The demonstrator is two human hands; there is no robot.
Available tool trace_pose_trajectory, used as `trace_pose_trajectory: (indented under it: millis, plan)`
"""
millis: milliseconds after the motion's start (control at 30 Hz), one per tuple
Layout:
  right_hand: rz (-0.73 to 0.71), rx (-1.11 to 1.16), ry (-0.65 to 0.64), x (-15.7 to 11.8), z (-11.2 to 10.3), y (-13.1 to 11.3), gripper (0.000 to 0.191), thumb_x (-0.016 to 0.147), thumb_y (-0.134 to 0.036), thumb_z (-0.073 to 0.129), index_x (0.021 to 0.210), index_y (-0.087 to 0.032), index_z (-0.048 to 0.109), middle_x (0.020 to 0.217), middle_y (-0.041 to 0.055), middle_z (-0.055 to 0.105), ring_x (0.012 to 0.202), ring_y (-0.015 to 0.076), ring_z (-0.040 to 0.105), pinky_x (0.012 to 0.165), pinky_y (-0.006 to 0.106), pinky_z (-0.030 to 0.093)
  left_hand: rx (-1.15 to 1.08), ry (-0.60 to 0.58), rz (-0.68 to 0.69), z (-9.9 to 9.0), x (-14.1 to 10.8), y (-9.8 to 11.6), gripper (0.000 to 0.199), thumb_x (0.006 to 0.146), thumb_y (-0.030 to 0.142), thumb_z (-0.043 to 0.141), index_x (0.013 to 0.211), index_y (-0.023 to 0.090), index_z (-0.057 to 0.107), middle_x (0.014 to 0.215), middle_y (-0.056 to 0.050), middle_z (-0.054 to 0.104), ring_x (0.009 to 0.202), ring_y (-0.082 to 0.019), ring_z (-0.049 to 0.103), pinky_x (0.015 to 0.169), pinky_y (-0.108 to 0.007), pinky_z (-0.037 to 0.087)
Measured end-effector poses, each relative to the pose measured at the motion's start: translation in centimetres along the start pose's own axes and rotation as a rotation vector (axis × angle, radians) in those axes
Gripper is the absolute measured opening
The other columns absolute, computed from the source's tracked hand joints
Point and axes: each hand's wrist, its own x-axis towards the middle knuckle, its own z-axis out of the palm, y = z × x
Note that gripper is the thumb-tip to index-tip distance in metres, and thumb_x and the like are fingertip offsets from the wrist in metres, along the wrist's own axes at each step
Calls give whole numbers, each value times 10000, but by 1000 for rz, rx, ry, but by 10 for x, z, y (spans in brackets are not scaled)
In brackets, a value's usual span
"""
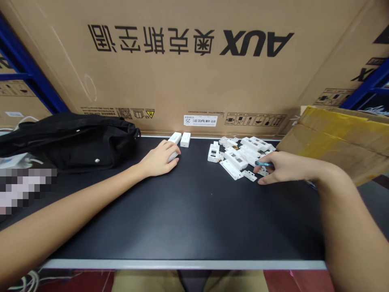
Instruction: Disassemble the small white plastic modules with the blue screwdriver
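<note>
A person is sitting at a black surface (pixel 194 215) with a thin grey edge (pixel 182 264), and both bare hands are working on it. The left hand (pixel 159 159) is curving over a white plastic block (pixel 175 139), and its grip is closed around this block, with one end showing past the fingers. Just beside it, a white plastic box (pixel 185 139) is standing apart from the hand. The right hand (pixel 282 168) is reaching into the front edge of a heap of white plastic parts (pixel 240 156), and its grip is closed on a slim blue tool (pixel 263 163). These parts are flat plates and hollow rectangular housings with small square windows, and they are lying loosely, some of them on top of others.

Behind everything, a big corrugated carton (pixel 194 61) with black printing is standing against the surface, and a small white label (pixel 200 120) is sitting on it. On the right side, a cardboard flap with yellow tape (pixel 334 142) is leaning in near the heap. On the left side, a soft black fabric bag (pixel 67 140) is lying on the surface, and blue metal shelving (pixel 27 69) is rising behind it.
</note>
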Motion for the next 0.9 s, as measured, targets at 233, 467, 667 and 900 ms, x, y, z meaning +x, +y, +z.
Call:
trace_pose_trajectory:
  millis: [233, 467, 667, 900]
  plan:
    - [58, -11, 46, 3, -1, 2, 278, 650, -410, 733, 860, -229, 719, 884, 49, 738, 785, 242, 678, 679, 325, 510, -6, -14, -18, 0, 1, -1, 246, 903, 381, 482, 1087, 253, 582, 1213, -52, 613, 1183, -276, 515, 1033, -484, 477]
    - [-52, -31, 59, 2, -3, -17, 201, 778, -401, 607, 797, -208, 662, 743, 21, 679, 665, 177, 591, 590, 278, 432, -94, -53, 117, 4, -6, 22, 547, 802, 278, 577, 1339, 220, 489, 1450, -87, 502, 1363, -268, 452, 1183, -443, 357]
    - [-36, -3, 141, 3, -4, -23, 298, 892, -454, 493, 792, -199, 610, 716, 37, 669, 617, 175, 578, 558, 287, 402, -241, -162, 280, 0, -10, 41, 631, 896, 371, 569, 1467, 214, 350, 1501, -89, 466, 1373, -238, 459, 1171, -384, 373]
    - [-248, 20, 282, 14, 7, -58, 260, 904, -411, 498, 819, -212, 642, 732, 24, 689, 640, 182, 582, 601, 292, 393, -271, -121, 281, 1, -5, 36, 431, 934, 435, 559, 1311, 229, 527, 1261, -82, 629, 1171, -236, 571, 1029, -385, 459]
